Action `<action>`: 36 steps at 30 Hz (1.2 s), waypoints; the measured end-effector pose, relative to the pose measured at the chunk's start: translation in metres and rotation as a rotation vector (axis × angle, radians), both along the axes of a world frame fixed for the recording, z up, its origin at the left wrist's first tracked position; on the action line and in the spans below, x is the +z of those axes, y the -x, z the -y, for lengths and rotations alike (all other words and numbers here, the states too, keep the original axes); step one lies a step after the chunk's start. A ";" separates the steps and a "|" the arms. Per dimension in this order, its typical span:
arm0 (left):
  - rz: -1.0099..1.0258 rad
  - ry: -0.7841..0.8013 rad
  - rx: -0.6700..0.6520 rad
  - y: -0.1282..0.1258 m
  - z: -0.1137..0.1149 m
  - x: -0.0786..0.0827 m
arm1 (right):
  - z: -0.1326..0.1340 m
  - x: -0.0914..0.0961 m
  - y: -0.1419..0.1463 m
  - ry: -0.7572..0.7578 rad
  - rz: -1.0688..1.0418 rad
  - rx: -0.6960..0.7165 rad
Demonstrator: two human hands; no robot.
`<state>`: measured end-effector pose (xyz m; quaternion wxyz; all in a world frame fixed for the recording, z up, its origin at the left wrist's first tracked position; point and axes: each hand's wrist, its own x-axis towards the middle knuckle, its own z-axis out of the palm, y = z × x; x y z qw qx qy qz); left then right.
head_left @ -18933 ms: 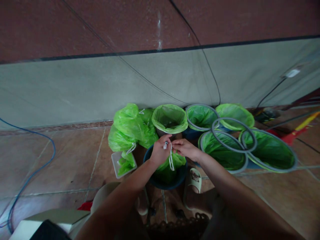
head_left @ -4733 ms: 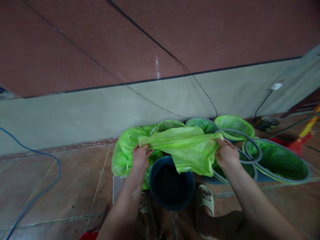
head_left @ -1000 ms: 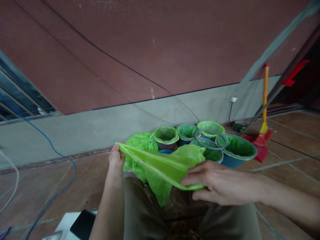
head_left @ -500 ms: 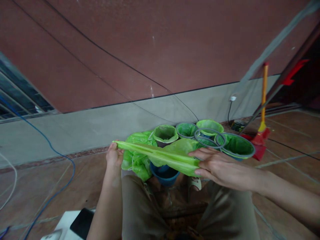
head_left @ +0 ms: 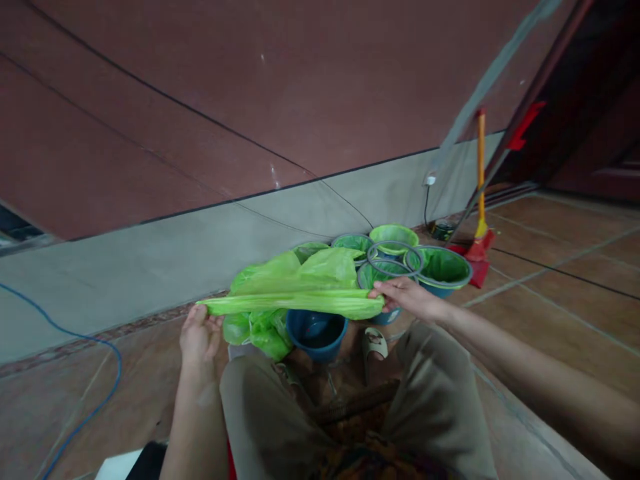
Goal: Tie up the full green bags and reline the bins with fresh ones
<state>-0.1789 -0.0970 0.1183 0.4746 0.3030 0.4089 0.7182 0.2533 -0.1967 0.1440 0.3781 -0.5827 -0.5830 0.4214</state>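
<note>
A light green plastic bag (head_left: pixel 293 303) is stretched level between my two hands, its upper part billowing out toward the wall. My left hand (head_left: pixel 197 333) pinches the bag's left end. At the other end my right hand (head_left: pixel 403 295) grips it with fingers and thumb. Below the bag, a blue bucket (head_left: pixel 319 337) stands between my knees, with no liner showing over its rim. More crumpled green bags (head_left: pixel 267 337) lie to the left of this bucket, partly hidden by the stretched bag.
Several bins lined with green bags stand by the wall, among them a wide one (head_left: pixel 445 267) at the right. Two grey rings (head_left: pixel 395 259) rest across the bins. Further right are a red dustpan (head_left: pixel 477 260) and a yellow handle. A blue cable (head_left: pixel 113 347) crosses the floor.
The bag is now pulled straighter and more level, and its loose part has spread up toward the wall. My right hand has turned and drawn back. The view has swung to the right.
</note>
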 end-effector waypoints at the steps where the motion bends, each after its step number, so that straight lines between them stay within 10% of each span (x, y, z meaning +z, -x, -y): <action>1: -0.012 0.011 -0.012 -0.002 0.002 0.000 | -0.003 -0.007 -0.002 -0.041 0.048 -0.027; 6: -0.112 0.070 -0.092 -0.014 0.008 -0.011 | -0.010 -0.022 -0.011 -0.353 0.337 -0.233; 11: -0.076 0.059 -0.098 -0.020 0.002 -0.033 | -0.016 -0.032 -0.018 -0.357 0.362 -0.477; 19: -0.096 0.078 -0.080 -0.030 0.001 -0.045 | -0.020 -0.037 -0.029 0.044 -0.679 -0.738; 24: -0.123 0.080 -0.060 -0.033 0.004 -0.045 | -0.015 -0.038 -0.037 0.131 -0.830 -0.616; 28: -0.141 0.075 -0.070 -0.030 0.004 -0.046 | -0.015 -0.050 -0.043 0.077 -0.675 -0.527; 36: -0.216 0.031 -0.103 -0.037 0.007 -0.041 | -0.019 -0.070 -0.046 -0.194 0.330 -0.567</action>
